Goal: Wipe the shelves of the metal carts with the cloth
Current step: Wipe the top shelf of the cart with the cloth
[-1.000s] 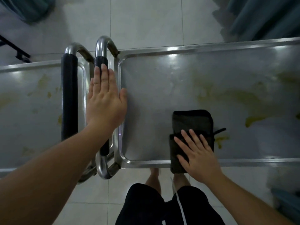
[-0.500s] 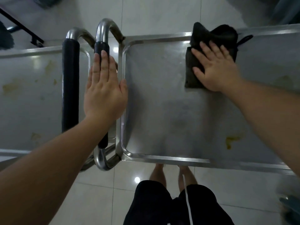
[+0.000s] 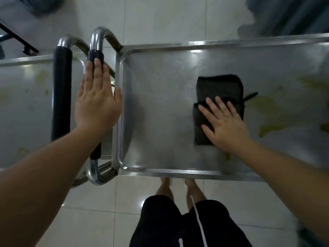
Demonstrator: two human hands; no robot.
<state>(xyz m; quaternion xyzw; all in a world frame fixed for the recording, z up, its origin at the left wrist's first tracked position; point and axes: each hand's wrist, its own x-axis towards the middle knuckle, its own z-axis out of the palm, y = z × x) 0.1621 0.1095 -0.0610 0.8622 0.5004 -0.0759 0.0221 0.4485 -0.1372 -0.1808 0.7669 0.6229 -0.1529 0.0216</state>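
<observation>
Cloth (image 3: 218, 97): dark, folded, flat on right cart shelf (image 3: 160, 113), centre-right of frame, beside yellowish stains (image 3: 267, 118). Right hand (image 3: 225, 125): fingers spread, pressed flat on cloth, gripping nothing. Left hand (image 3: 97, 102): open, palm down on black-padded handle (image 3: 95, 56), centre-left.

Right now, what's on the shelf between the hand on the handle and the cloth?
In the head view, only bare wiped steel of the shelf lies between the left hand and the cloth; the yellowish stains lie beyond the cloth.

Bare forearms, bare feet, black shorts (image 3: 178, 225) — white side stripe, no sleeves.
</observation>
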